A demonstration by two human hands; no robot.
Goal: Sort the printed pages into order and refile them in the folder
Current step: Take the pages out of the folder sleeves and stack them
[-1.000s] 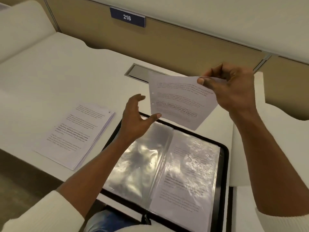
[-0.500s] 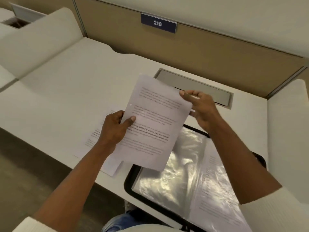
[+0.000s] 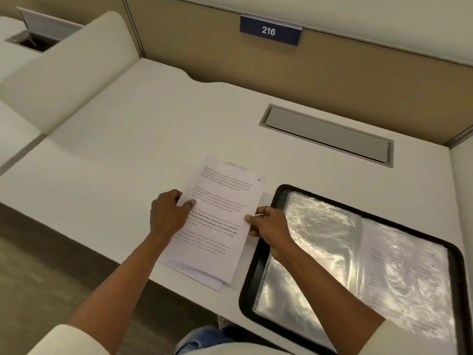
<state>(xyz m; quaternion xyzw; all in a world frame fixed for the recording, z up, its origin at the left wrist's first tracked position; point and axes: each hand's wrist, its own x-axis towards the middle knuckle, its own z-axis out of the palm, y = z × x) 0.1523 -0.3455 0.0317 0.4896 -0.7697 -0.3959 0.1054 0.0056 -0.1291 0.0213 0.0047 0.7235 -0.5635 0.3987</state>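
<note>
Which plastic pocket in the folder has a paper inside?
The right pocket: printed lines show through it. The left pocket, next to the right hand, only shines, with nothing showing inside.

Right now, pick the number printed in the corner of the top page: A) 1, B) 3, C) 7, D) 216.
B: a 3 sits in the far right corner of the top page, held by the left hand and right hand; 216 is on the blue sign.
</note>
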